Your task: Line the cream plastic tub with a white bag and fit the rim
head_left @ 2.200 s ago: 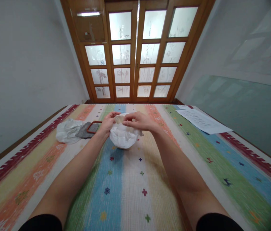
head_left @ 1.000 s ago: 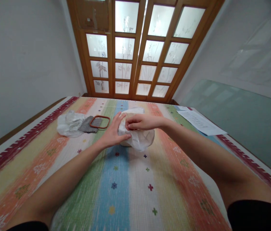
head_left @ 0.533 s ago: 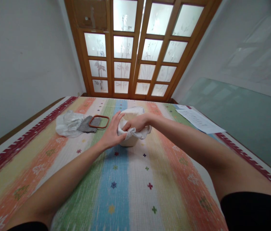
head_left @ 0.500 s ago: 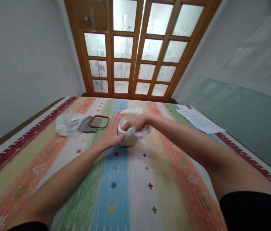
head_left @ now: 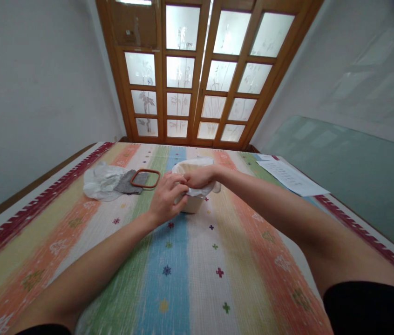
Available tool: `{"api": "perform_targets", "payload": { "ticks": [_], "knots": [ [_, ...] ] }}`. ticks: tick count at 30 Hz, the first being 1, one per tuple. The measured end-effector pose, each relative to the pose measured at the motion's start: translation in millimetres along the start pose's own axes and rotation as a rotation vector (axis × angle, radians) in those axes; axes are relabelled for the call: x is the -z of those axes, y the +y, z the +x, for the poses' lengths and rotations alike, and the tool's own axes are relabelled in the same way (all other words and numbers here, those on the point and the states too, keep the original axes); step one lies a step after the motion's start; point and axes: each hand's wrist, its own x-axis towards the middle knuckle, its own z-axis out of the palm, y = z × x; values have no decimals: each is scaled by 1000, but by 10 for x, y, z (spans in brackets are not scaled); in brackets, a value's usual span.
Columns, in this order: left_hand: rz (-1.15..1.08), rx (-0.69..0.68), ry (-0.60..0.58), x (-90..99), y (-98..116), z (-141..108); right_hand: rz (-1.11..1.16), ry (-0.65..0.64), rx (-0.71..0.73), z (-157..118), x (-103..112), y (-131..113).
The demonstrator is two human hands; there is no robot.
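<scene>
A small cream container (head_left: 193,204) stands on the striped tablecloth, with a thin white liner (head_left: 197,163) over its rim. My left hand (head_left: 169,195) is at the container's left side, fingers curled at the rim and pressing the liner's edge. My right hand (head_left: 200,177) lies over the opening with its fingers bent down, gripping the liner near my left fingertips. The fingertips of my right hand are partly hidden, and the inside of the container is mostly out of sight.
To the left lie a crumpled white plastic bag (head_left: 102,181), a grey cloth (head_left: 127,183) and a reddish-brown rounded frame (head_left: 145,178). Printed sheets (head_left: 289,177) lie at the right edge of the striped tablecloth (head_left: 200,260). Glazed wooden doors stand behind the table.
My left hand has turned and curled its fingers in at the rim, closer to my right hand. My right hand has moved from inside the container to its left rim.
</scene>
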Motion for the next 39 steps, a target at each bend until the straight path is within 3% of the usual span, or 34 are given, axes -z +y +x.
{"api": "perform_targets", "payload": {
  "ticks": [3, 9, 14, 17, 22, 26, 30, 34, 39],
  "knots": [
    [23, -12, 17, -15, -5, -19, 88, -304, -50, -98, 141, -28],
    [17, -118, -99, -22, -97, -85, 83, -275, 6, -184, 300, -71],
    [27, -103, -223, -54, -192, -155, 126, -302, -52, -204, 295, -69],
    [28, -78, -165, -71, -169, -164, 108, -384, -103, -182, 220, -39],
    [43, 97, 68, -22, -84, -38, -4, -457, -167, -87, 79, -48],
    [-104, 147, -40, -4, -171, 51, -97, -446, -194, 4, 32, -74],
    [-264, 251, -153, -71, -374, 13, -228, -415, -19, -28, 206, -113],
    [-394, 311, -156, -153, -530, -17, -380, -169, 208, -133, 410, -187],
    [-547, 379, -157, -233, -619, -27, -566, -246, 347, -71, 198, -198]
  ]
}}
